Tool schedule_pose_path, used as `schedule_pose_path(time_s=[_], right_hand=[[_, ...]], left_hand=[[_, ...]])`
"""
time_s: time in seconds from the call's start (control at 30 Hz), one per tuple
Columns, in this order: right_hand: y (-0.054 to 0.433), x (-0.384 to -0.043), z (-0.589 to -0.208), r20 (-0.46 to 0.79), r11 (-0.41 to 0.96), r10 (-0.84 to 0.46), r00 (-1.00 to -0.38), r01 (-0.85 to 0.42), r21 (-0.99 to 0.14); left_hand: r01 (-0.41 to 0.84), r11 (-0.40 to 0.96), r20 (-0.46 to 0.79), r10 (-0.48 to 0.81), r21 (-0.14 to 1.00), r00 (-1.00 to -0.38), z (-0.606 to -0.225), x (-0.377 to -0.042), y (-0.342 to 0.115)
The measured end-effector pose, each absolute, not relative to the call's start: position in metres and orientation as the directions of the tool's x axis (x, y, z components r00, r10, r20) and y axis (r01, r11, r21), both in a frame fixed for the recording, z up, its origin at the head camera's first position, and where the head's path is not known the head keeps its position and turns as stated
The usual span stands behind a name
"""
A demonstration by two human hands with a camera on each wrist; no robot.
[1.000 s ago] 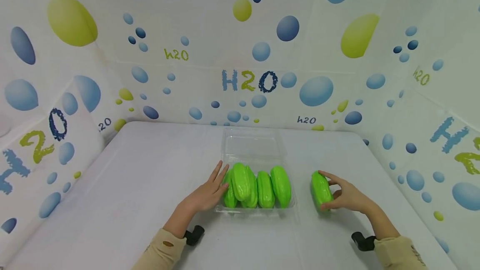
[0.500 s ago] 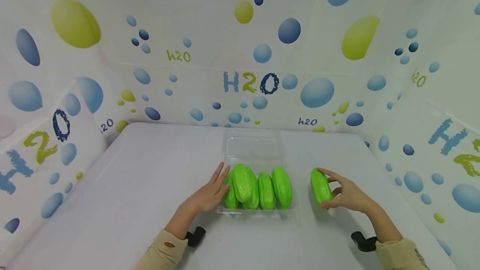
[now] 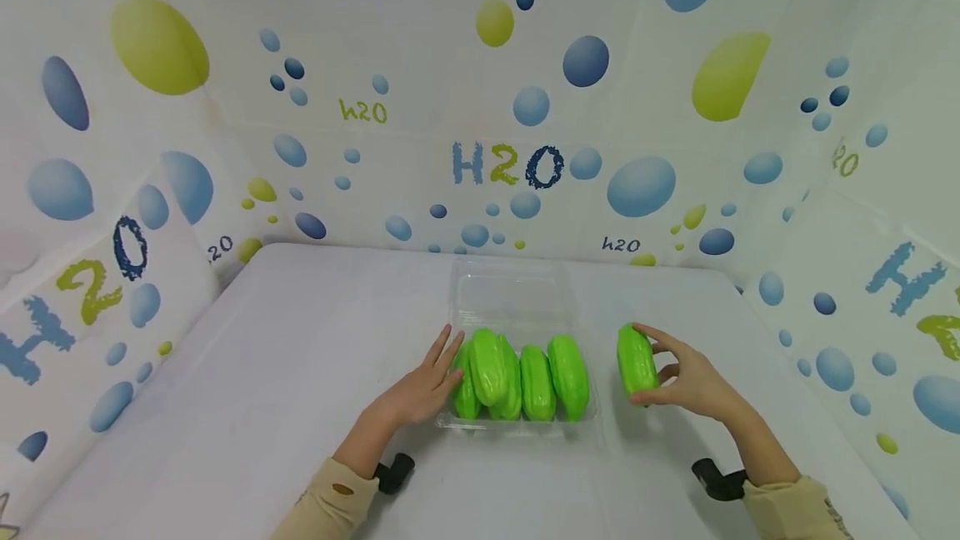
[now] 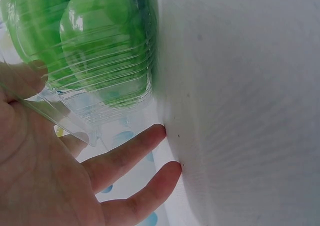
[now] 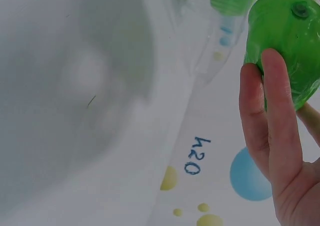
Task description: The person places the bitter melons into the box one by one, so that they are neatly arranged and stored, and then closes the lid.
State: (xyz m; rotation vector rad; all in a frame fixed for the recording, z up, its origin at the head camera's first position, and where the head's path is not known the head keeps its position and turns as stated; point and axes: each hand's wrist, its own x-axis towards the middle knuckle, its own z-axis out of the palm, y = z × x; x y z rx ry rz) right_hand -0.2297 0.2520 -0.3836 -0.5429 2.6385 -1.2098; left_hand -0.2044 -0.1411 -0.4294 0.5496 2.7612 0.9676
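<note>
My right hand (image 3: 693, 382) holds a glossy, bright green, cucumber-like vegetable (image 3: 636, 361) between thumb and fingertips. It is raised off the table, right of the container. In the right wrist view, the held vegetable (image 5: 287, 33) shows a rounded end with a dark dimple. Several similar green vegetables (image 3: 537, 382) lie side by side in a clear plastic clamshell container (image 3: 517, 423), one resting on top of others at the left. At the container's left wall is my left hand (image 3: 420, 390), fingers extended. In the left wrist view, the left hand (image 4: 50, 171) touches the rim, and two fingertips meet the table.
The container's clear lid (image 3: 510, 294) lies folded back behind it. A white cloth covers the table (image 3: 300, 357). Patterned sheets (image 3: 405, 48) with bubbles and lettering rise at the back and sides. A black wrist mount (image 3: 393, 473) sits on each wrist.
My right hand has lifted the green vegetable and brought it slightly up and left towards the container. The left hand keeps its place at the container's left side.
</note>
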Motion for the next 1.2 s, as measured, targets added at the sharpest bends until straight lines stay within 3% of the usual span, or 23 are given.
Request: schedule_pose_path(time_s=[1.2], right_hand=[[0.213,-0.223,-0.368,0.033,0.603,-0.406,-0.913,-0.296,-0.741]], left_hand=[[0.308,0.71,-0.019,0.412,0.634,-0.911,-0.429,-0.214,-0.151]])
